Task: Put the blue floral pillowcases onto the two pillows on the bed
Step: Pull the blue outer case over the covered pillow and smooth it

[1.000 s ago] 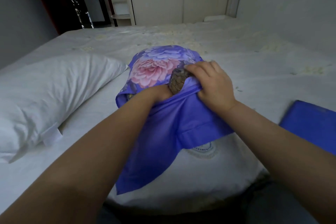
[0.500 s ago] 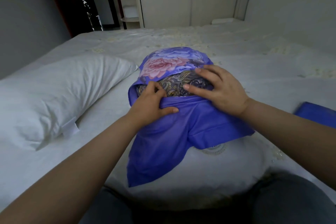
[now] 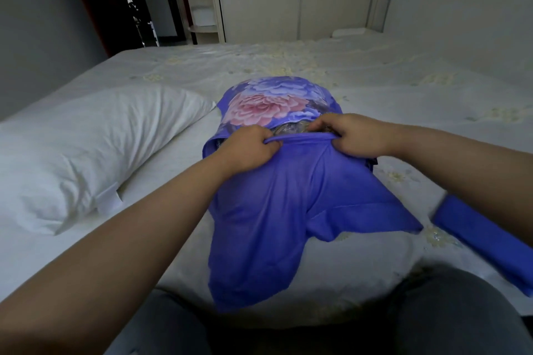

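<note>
- Wide bed (image 3: 375, 75), pale sheet with faint yellowish flower print, filling most of the view.
- Bare white pillow (image 3: 86, 147) on the left half of the bed, lying flat, a small white tag at its near edge, apart from the blue cloth.
- Second pillow (image 3: 288, 279), pale, at the near edge of the bed, mostly under the blue cloth; only its near, rounded end showing.
- Blue floral pillowcase (image 3: 274, 210) draped over that pillow: plain blue side facing up near the camera, pink and blue flower print bunched at the far end, a strip of darker patterned fabric between the two, possibly its inner lining.
- Folded blue cloth (image 3: 484, 239) at the right edge of the bed, just beside the near pillow, probably the other pillowcase.
- Grey trouser knees (image 3: 450, 311) at the bottom, against the bed edge.
- Left hand (image 3: 245, 150) curled, fingers pinching the rolled blue hem of the pillowcase.
- Right hand (image 3: 354, 135) curled likewise, thumb and fingers gripping the same hem just to the right, the edge stretched between both hands.
</note>
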A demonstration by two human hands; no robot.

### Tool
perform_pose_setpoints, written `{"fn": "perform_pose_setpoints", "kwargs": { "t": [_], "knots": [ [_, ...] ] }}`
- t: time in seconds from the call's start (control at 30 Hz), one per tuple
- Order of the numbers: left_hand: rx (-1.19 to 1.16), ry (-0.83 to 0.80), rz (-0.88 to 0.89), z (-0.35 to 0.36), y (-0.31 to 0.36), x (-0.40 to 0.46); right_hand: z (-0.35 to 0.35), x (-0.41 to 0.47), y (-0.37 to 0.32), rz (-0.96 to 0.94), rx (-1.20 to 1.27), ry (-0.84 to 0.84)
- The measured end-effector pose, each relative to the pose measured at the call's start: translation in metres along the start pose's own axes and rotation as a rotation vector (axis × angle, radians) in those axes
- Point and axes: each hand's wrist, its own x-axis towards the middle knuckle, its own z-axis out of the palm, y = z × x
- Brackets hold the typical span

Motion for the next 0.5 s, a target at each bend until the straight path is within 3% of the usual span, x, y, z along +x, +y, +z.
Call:
{"fn": "perform_pose_setpoints", "kwargs": {
  "t": [0.1,0.2,0.27,0.3,0.37,0.43,0.5],
  "knots": [
    [0.044,0.098,-0.042,0.000,0.001,-0.001,-0.007,-0.003,0.001,0.080,0.252,-0.303],
    [0.294,0.286,0.040,0.000,-0.002,-0.008,-0.017,-0.010,0.001,0.235,0.545,-0.524],
    [0.456,0.420,0.108,0.003,-0.008,-0.012,-0.022,-0.014,-0.003,0.260,0.535,-0.595],
    [0.488,0.493,0.127,0.005,-0.012,-0.013,-0.021,-0.015,-0.006,0.249,0.404,-0.528],
    [0.441,0.546,0.053,0.009,-0.020,-0.009,-0.013,-0.012,-0.008,0.204,-0.021,-0.216],
    [0.088,0.326,-0.173,0.008,-0.026,-0.008,0.001,-0.011,-0.011,0.199,-0.366,0.096],
    [-0.226,0.117,-0.289,0.008,-0.027,-0.005,0.014,-0.013,-0.013,0.226,-0.495,0.246]
  ]
}}
